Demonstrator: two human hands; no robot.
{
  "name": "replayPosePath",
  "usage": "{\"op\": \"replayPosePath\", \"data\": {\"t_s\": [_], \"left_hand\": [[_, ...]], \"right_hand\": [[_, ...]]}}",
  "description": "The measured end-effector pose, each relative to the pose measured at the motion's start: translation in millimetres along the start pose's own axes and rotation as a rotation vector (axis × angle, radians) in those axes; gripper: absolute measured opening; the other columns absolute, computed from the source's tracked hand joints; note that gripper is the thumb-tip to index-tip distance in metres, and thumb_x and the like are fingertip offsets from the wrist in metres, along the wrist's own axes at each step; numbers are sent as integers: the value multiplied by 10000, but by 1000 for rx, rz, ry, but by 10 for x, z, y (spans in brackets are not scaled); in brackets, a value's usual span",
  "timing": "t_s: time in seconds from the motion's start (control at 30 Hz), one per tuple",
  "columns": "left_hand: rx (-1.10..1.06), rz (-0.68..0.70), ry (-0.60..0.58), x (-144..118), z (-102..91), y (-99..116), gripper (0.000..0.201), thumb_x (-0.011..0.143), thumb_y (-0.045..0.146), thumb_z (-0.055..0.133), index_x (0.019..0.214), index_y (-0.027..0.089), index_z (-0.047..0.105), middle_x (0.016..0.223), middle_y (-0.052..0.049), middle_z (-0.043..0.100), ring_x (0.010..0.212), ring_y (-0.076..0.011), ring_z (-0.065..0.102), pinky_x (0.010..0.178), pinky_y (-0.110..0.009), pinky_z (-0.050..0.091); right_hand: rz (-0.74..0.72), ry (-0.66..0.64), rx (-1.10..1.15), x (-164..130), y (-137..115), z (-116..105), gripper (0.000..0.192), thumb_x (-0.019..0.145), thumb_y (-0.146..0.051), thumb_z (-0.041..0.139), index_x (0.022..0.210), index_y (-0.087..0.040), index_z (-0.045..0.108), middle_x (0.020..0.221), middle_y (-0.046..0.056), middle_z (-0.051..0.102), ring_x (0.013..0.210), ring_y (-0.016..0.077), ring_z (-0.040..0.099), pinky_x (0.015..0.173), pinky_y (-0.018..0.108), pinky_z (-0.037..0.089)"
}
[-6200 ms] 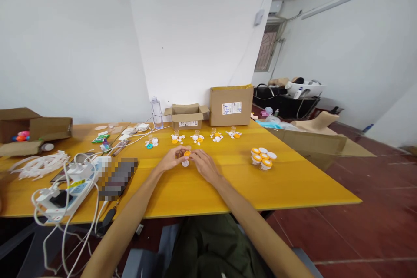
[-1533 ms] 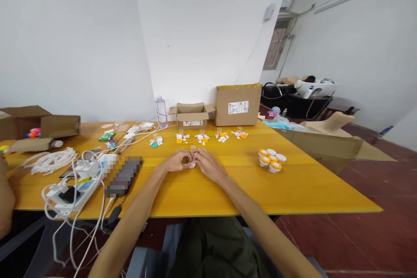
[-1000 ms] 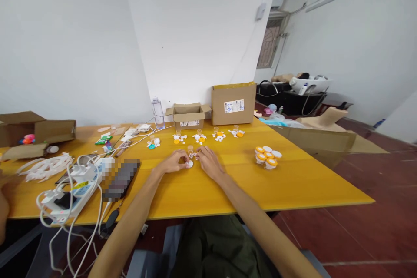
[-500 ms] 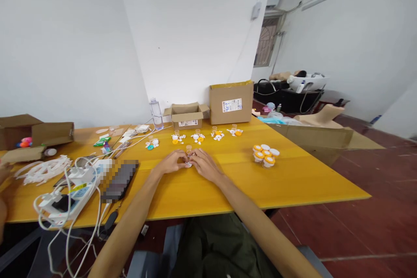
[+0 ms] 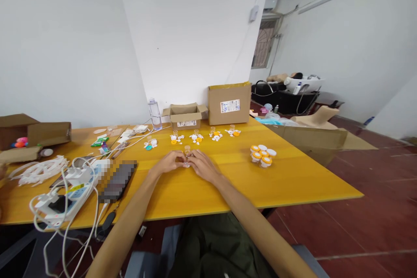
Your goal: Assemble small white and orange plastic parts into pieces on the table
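Note:
My left hand [image 5: 170, 162] and my right hand [image 5: 202, 166] meet over the middle of the table, fingertips pinched together. Between them is a small whitish piece [image 5: 186, 164], too small and too covered to name. A small clear cup [image 5: 187, 149] stands just beyond my fingertips. Farther back, small sets of white and orange plastic parts [image 5: 196, 138] lie in a row, each by a clear cup; the leftmost set has a teal ring [image 5: 149, 147]. To the right is a cluster of clear pots with orange and white lids [image 5: 262, 156].
Behind the parts stand an open carton [image 5: 185, 122], a closed carton [image 5: 230, 105] and a clear bottle [image 5: 155, 114]. At left lie a phone [image 5: 117, 181], a power strip [image 5: 76, 197] with tangled cables, white strips [image 5: 41, 171] and another open box [image 5: 48, 134].
The whole view has shifted slightly, so things appear a little farther left. Both hands stay together over the small piece, with only slight finger movement.

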State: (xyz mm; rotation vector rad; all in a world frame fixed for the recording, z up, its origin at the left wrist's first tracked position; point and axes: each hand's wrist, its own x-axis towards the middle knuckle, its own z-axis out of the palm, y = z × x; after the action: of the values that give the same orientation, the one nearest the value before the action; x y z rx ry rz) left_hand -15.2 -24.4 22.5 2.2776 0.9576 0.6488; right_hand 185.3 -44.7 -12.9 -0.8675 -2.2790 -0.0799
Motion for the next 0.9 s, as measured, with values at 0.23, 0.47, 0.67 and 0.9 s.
{"op": "replayPosePath", "data": {"t_s": [0.23,0.47,0.67,0.9], "left_hand": [[-12,-13,6,-5,-22,20,155,802,321,705,761,172,714,773,-9,673,744,-142,594,763,-277,481],[97,-3,7,-2,-30,56,113,822,172,632,774,187,732,769,-9,677,754,-134,597,780,-257,475],[136,-18,12,11,-9,14,119,821,180,632,764,185,737,765,-10,677,748,-137,598,763,-254,467],[112,-16,29,10,-7,4,132,821,229,633,753,188,738,751,-15,677,738,-146,592,749,-254,468]], "right_hand": [[-13,-1,-27,-8,-1,23,149,926,-144,566,949,-223,690,1063,84,627,999,207,563,849,355,479],[-36,-1,-40,-14,10,37,177,932,-144,551,972,-233,698,1072,84,626,1006,208,556,849,349,475],[-56,0,-50,-9,-5,27,189,938,-125,528,969,-222,687,1051,81,631,979,203,548,836,329,467],[-38,-22,-64,-2,-34,3,176,943,-132,533,968,-225,680,1051,73,628,967,198,549,830,325,459]]}}
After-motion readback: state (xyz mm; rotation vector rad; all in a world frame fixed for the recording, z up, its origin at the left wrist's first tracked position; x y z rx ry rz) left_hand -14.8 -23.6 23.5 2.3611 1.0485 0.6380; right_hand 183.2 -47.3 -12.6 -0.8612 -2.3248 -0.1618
